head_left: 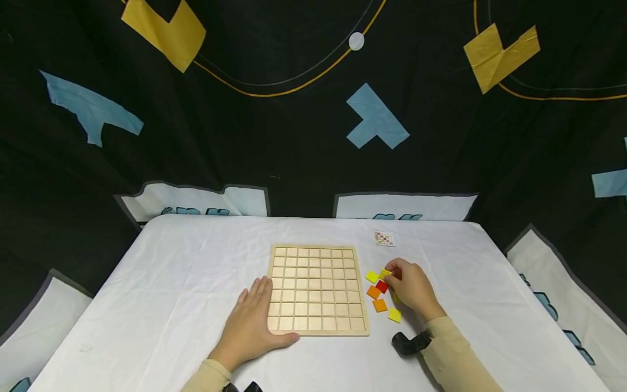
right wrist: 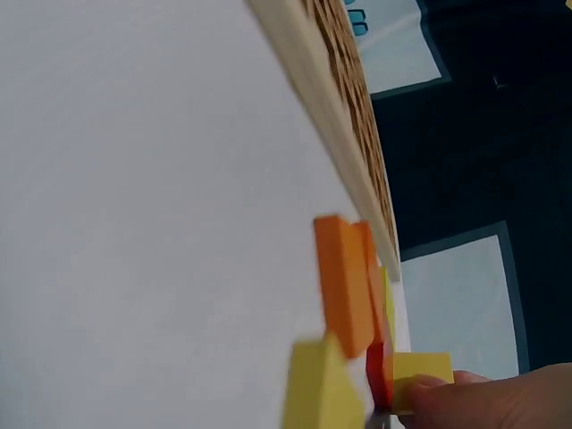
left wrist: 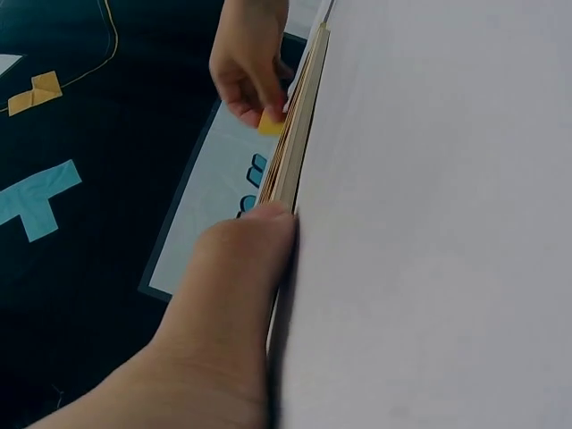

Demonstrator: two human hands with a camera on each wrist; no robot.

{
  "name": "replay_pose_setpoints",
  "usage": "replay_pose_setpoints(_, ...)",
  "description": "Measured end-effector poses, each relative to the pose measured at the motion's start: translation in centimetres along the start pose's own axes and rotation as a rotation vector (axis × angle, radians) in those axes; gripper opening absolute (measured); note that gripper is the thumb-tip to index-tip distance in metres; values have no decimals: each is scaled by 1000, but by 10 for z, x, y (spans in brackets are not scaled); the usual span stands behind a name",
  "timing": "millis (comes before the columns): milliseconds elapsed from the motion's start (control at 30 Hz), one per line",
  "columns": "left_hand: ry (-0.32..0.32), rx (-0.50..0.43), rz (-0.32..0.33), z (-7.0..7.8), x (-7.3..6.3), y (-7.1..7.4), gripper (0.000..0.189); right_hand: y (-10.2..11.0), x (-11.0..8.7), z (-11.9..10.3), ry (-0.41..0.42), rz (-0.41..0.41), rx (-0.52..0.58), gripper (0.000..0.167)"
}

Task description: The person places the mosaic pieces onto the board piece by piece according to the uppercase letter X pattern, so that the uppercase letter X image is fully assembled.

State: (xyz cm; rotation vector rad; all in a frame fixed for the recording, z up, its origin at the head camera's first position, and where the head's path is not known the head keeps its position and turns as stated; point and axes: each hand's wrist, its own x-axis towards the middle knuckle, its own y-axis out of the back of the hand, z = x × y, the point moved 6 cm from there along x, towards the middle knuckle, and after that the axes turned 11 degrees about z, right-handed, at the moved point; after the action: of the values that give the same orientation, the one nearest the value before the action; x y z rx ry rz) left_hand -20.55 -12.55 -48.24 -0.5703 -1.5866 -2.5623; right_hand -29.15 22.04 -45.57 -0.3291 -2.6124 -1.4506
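A light wooden grid board (head_left: 333, 333) lies flat on the white table. My left hand (head_left: 251, 329) rests at its left edge with straight fingers, the thumb along the near left corner. To the right of the board, my right hand (head_left: 415, 288) pinches a yellow square tile (right wrist: 427, 365) between thumb and fingers. Close around that hand are a red tile (head_left: 381, 286), an orange tile (head_left: 374, 292), a second orange tile (head_left: 379, 306) and a yellow tile (head_left: 372, 276). Nearer me lies another yellow tile (head_left: 394, 315). One more yellow piece is partly hidden under the right hand.
Behind the tiles, a small card with a coloured grid pattern (head_left: 384, 238) lies on the white-covered table (head_left: 161, 283). A black curtain (head_left: 294, 152) with blue and yellow shapes hangs beyond the far edge. Black straps sit on both wrists.
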Motion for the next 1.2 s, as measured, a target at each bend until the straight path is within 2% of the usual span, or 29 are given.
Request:
replay_pose_setpoints(267, 7, 15, 8, 3, 0, -2, 135, -8, 14, -32, 49, -30, 112, 14)
replay_pose_setpoints(600, 14, 19, -6, 2, -1, -3, 134, -41, 23, -73, 92, -76, 152, 12)
replay_pose_setpoints(833, 15, 19, 9, 2, -2, -2, 134, -53, 23, -84, 145, -60, 133, 12)
replay_pose_setpoints(1200, 16, 17, 23, 2, -3, -2, 133, -56, 24, -86, 193, -57, 59, 14)
